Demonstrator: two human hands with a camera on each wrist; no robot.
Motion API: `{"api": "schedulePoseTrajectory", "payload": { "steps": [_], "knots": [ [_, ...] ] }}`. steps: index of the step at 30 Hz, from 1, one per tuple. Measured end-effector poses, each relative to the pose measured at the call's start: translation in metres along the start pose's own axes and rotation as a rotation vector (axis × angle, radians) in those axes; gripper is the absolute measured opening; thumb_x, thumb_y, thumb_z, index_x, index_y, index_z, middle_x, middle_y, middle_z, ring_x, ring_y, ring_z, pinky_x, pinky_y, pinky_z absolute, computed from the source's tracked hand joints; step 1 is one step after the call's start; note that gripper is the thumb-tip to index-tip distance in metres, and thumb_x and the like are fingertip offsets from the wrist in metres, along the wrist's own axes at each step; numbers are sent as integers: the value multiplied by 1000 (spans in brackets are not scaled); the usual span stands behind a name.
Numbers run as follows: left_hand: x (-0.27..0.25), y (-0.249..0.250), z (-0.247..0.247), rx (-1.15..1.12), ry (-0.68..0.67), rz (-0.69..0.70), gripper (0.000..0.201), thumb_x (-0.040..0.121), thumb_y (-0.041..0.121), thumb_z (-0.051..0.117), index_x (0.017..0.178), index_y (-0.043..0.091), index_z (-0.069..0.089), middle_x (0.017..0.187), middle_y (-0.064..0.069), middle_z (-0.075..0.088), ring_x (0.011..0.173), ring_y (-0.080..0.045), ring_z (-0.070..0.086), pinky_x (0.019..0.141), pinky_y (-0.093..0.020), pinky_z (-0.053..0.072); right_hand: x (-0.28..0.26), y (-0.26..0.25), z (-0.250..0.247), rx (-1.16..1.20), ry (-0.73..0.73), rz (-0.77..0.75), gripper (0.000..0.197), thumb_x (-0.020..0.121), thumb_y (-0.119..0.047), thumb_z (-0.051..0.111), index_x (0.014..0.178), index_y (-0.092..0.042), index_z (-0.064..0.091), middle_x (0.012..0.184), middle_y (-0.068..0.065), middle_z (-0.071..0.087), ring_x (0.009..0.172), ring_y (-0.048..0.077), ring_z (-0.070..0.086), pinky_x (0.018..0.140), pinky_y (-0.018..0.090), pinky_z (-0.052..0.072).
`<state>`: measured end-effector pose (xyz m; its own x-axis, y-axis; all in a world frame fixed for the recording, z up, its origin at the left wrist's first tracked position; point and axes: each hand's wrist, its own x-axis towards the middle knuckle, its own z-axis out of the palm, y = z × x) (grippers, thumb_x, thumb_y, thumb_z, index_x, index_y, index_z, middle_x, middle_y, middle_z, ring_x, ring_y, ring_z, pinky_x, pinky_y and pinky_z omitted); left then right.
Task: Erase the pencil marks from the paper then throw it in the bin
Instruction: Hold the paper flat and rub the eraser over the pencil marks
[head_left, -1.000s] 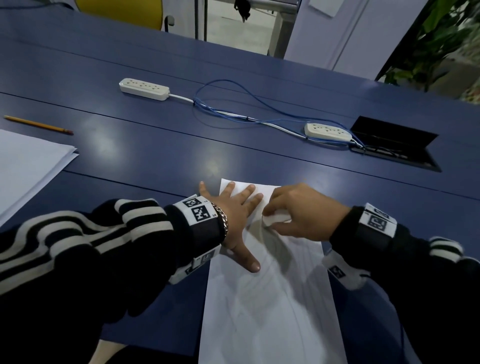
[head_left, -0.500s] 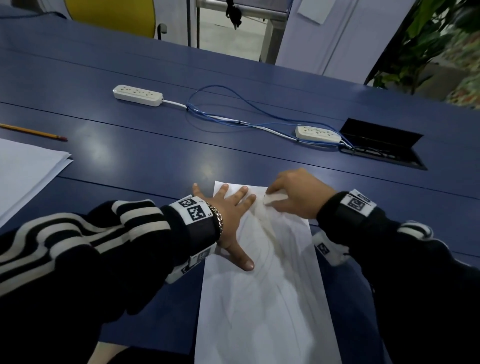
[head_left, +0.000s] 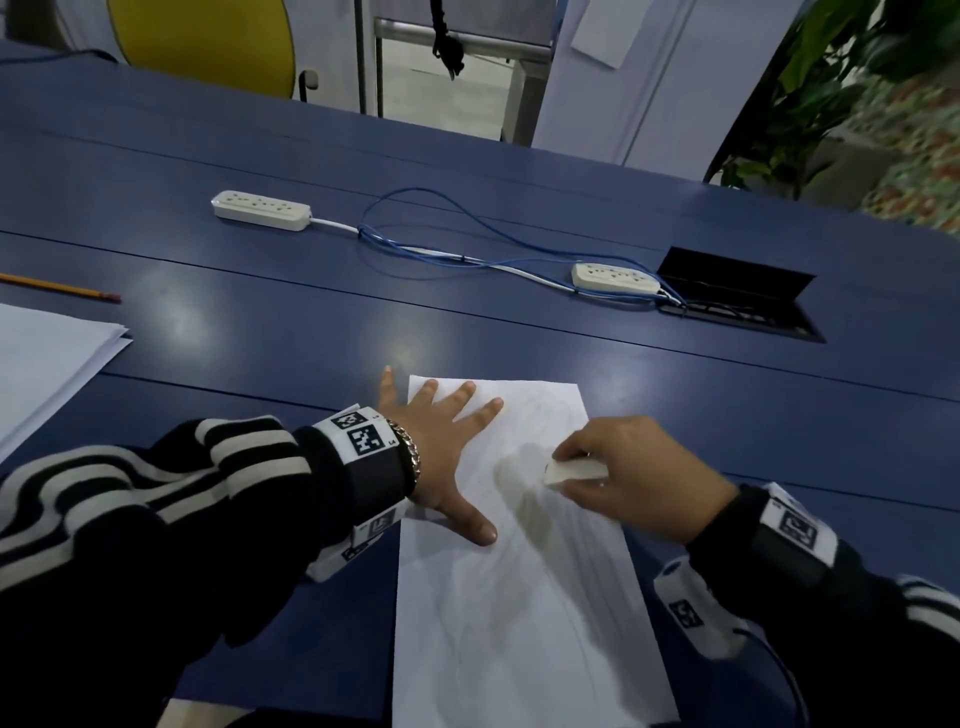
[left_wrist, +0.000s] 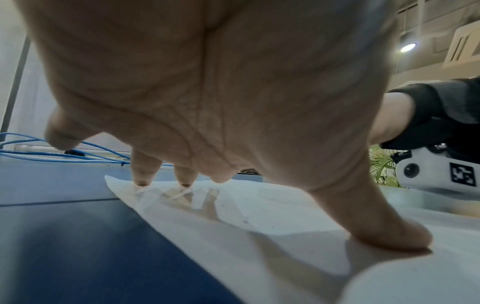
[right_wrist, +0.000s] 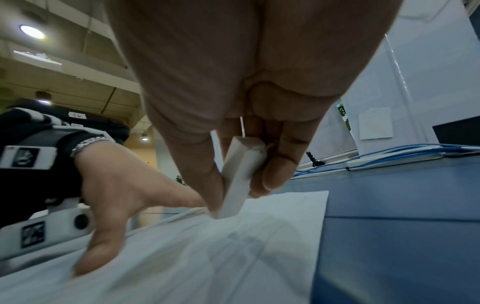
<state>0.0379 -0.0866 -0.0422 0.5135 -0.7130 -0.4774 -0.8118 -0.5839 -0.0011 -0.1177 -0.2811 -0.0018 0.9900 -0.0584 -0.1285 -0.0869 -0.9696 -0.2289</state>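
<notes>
A white sheet of paper (head_left: 519, 597) with faint pencil lines lies on the blue table (head_left: 260, 338) in front of me. My left hand (head_left: 441, 447) is spread flat on the sheet's upper left part, fingers straight, thumb (left_wrist: 384, 232) pressing the paper (left_wrist: 259, 226). My right hand (head_left: 623, 478) pinches a white block eraser (head_left: 574, 473) between thumb and fingers over the sheet's right side. In the right wrist view the eraser (right_wrist: 241, 181) points down, its tip at the paper (right_wrist: 233, 257). No bin is in view.
A stack of white paper (head_left: 41, 364) lies at the left edge, with a yellow pencil (head_left: 57, 287) behind it. Two power strips (head_left: 260, 209) (head_left: 615, 276) joined by blue cables (head_left: 467, 249) lie further back, beside an open cable hatch (head_left: 743, 293). A plant (head_left: 831, 78) stands at the far right.
My right hand with the eraser has slid from the sheet's top edge, near the left fingertips, back toward me and to the right. The left hand has stayed pressed on the paper.
</notes>
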Motion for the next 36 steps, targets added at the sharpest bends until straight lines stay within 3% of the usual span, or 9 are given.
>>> {"api": "schedulePoseTrajectory", "payload": {
  "steps": [6,9,12,15,19,22,26,30,36],
  "knots": [
    [2,-5,4,-58,173,121,141,55,104,57,166,32,8,176,-3,-1,162,-32,-2,127,-64,-3,-2,-7,6,-18,-91,-13,31,84,-45,69,110,-29,70,106,-13,65,100,9,58,87,25,47],
    [8,-7,2,-101,102,149,147,57,99,65,168,29,-3,176,9,-15,163,-30,-12,129,-60,-3,18,-10,-1,-30,-38,-36,33,84,-45,69,111,-26,72,106,-10,70,100,11,61,86,21,43],
    [15,-7,5,-81,66,126,154,53,104,60,166,32,-17,174,15,-20,162,-29,-14,127,-64,-7,45,-16,4,-36,-2,-46,37,86,-48,67,114,-24,71,107,-8,72,102,16,63,90,30,48],
    [17,-9,7,-79,39,96,159,45,108,55,164,36,-22,172,20,-24,161,-29,-21,122,-69,-16,64,-14,7,-80,12,-2,39,87,-49,64,117,-24,68,109,-3,69,106,22,62,92,39,49],
    [19,-7,9,-73,55,71,162,40,111,52,162,37,-25,171,23,-24,158,-33,-28,111,-73,-29,59,-23,13,-126,17,-47,30,87,-41,63,110,-22,69,106,-2,64,101,22,61,86,36,49],
    [19,-6,8,-57,58,61,163,39,112,51,162,37,-27,171,23,-24,158,-35,-28,108,-77,-29,55,-27,12,-150,-69,-140,23,87,-40,64,103,-23,69,100,-4,62,94,20,60,78,34,49],
    [17,-6,6,-63,46,51,161,40,112,51,161,40,-27,171,23,-24,158,-36,-26,109,-75,-30,67,-16,3,-190,24,25,30,88,-40,63,110,-20,68,105,2,63,100,28,61,82,38,49],
    [16,-5,2,-34,24,45,163,41,111,53,162,36,-26,171,22,-26,158,-37,-27,112,-73,-27,49,-35,17,-246,-63,-96,26,90,-34,55,108,-19,65,106,1,60,100,26,60,81,39,51],
    [15,-5,2,-45,4,55,161,41,111,52,161,38,-28,170,22,-27,158,-36,-26,112,-75,-25,58,-16,5,-174,-7,31,36,88,-45,58,112,-20,69,104,1,63,101,28,61,86,41,51]
  ]
}}
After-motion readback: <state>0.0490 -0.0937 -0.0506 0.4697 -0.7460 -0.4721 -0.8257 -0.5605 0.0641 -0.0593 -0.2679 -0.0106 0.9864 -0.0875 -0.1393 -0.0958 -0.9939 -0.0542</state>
